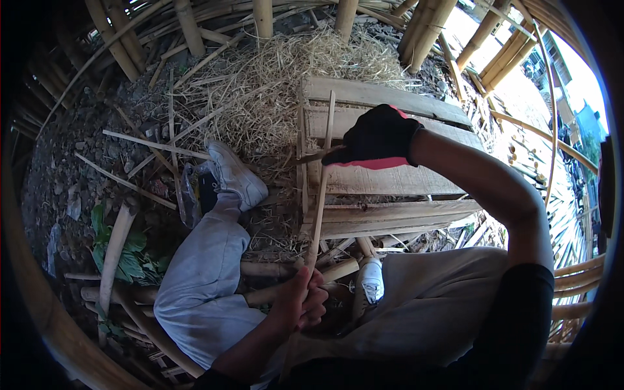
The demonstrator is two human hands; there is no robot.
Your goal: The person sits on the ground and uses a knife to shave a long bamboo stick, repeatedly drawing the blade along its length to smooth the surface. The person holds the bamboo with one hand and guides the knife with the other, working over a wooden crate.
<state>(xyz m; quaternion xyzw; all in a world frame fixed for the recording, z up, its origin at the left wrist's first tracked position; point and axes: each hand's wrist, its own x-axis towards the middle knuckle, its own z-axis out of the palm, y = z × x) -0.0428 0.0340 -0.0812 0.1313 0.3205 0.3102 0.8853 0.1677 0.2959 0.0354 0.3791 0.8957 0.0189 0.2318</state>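
A shaded yard of stony earth [71, 166] is fenced on the far side by upright bamboo poles [263, 19], with bright daylight beyond them at the far right. On the left, thin bamboo sticks [156, 144] lie loose on the ground, and nearer stands a clump of green leaves [134, 244] beside a thick pale pole [117, 250]. Next to the right, a clear plastic bag [190, 195] lies just beside the person's left white shoe [235, 174], below a leg in grey trousers [201, 286]. Dry straw [260, 81] is heaped beyond the shoe.

In the near middle, the bare left hand [302, 305] has its fingers curled closed around a long, narrow bamboo strip [318, 218]. The strip slants away from the lap to the far side, its far end over the left part of a wooden slatted platform [390, 177]. A dark blade [308, 158] points left and meets the strip above the platform's left edge; its grip is hidden inside the right hand [380, 138], whose black-and-red gloved fingers are folded tight around it. Nearer, the other white shoe [372, 283] shows below the platform. Pale bamboo pieces [575, 224] spread over the ground at the right.
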